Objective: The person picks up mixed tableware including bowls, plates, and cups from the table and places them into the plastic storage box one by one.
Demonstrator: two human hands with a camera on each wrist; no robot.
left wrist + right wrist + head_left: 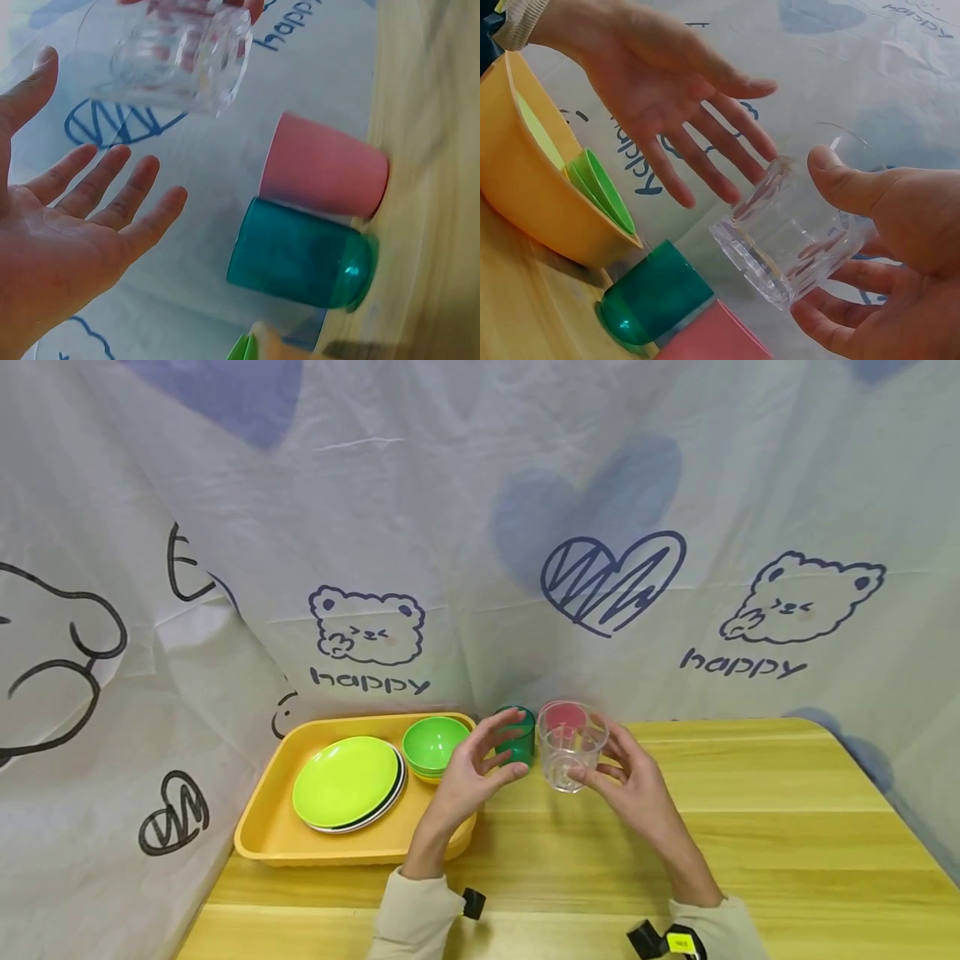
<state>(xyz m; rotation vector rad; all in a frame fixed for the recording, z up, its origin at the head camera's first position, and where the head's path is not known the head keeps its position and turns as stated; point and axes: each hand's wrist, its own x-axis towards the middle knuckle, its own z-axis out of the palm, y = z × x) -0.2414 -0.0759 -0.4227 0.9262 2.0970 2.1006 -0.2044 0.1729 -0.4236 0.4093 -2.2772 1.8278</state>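
Observation:
A clear plastic cup [567, 758] is held above the table by my right hand [633, 777], thumb on the near side and fingers round the back. In the right wrist view the clear cup [795, 232] tilts, its thick base toward the lower left. My left hand [468, 777] is spread to the left of the cup, palm facing it, holding nothing. Behind the hands a green cup [300, 255] and a pink cup [322, 165] stand upright side by side on the table; in the head view the clear cup overlaps the pink one.
A yellow tray [262, 827] sits on the left of the wooden table [750, 827]. In it lie stacked plates [345, 781], lime green on top, and stacked bowls [435, 743], green uppermost. A white printed cloth [465, 527] hangs behind and to the left.

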